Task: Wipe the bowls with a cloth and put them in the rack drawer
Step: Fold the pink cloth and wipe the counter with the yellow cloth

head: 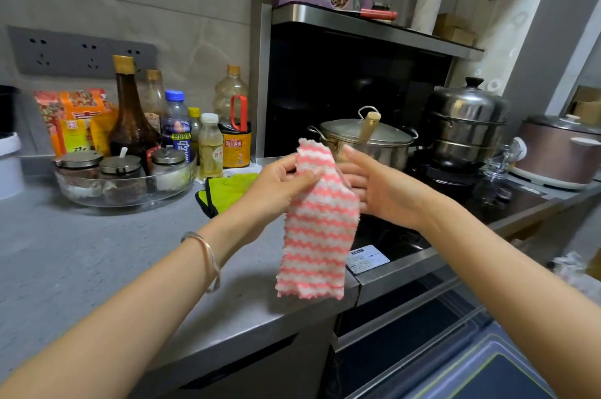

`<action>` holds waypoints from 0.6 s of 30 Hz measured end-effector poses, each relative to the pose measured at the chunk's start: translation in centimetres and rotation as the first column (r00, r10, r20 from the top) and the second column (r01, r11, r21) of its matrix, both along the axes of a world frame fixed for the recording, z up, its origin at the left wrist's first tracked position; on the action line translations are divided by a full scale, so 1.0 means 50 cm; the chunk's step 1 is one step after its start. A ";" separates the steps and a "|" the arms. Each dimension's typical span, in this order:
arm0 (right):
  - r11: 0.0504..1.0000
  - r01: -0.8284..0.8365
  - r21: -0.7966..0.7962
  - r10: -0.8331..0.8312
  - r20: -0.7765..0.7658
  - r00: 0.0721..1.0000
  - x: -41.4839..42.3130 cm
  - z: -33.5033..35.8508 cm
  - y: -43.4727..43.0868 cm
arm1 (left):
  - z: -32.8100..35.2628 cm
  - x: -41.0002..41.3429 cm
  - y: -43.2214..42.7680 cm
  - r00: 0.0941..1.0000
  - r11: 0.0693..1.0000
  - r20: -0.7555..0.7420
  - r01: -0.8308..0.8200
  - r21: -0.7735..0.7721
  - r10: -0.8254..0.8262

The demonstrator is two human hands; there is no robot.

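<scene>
The step in hand is, as I judge it, the preparing of the cloth [317, 229], before any wiping begins. The left hand [279, 184] pinches the upper part of the pink and white striped cloth between thumb and curled fingers, and the rest hangs down freely over the edge of the grey countertop [81, 252]. The right hand [374, 187] is flat with straight fingers just beside the cloth, partly behind it; it holds nothing, and I cannot tell if it touches the fabric. No bowl is in view, so the next move probably calls for folding or bunching the cloth in one hand and then finding a bowl with the other. Below the stove, at the lower right, a pulled-out front [471, 350] shows, but I cannot tell if it is the rack drawer. As for containers: a round glass tray [126, 203] on the countertop holds three lidded jars [120, 167] of seasonings. The steel pot [367, 138] on the stove is covered by its lid, so its content is hidden; the same is true for the tall steamer [468, 125] and the rice cooker [559, 151] beside it
</scene>
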State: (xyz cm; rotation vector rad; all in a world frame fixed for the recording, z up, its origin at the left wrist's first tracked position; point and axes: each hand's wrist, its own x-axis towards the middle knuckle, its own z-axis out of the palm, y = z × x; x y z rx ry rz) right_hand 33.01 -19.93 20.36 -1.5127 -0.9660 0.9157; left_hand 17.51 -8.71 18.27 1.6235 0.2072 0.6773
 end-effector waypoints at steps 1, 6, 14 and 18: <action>0.998 -0.039 -0.042 0.035 -0.088 0.995 0.006 -0.007 0.003 | 0.002 0.002 0.007 1.000 1.000 0.003 0.000 0.004 0.000; 0.997 0.009 0.072 0.009 -0.241 0.970 0.026 -0.015 0.050 | 0.013 0.030 0.058 0.998 0.998 -0.006 -0.058 0.036 0.059; 0.952 0.090 0.294 -0.064 -0.096 0.993 0.062 -0.023 0.075 | 0.003 0.071 0.115 0.994 0.983 -0.011 -0.106 0.150 0.109; 0.997 -0.055 0.051 0.050 0.100 0.994 0.053 -0.110 0.017 | -0.098 0.025 0.094 0.976 0.987 -0.214 0.067 0.144 -0.035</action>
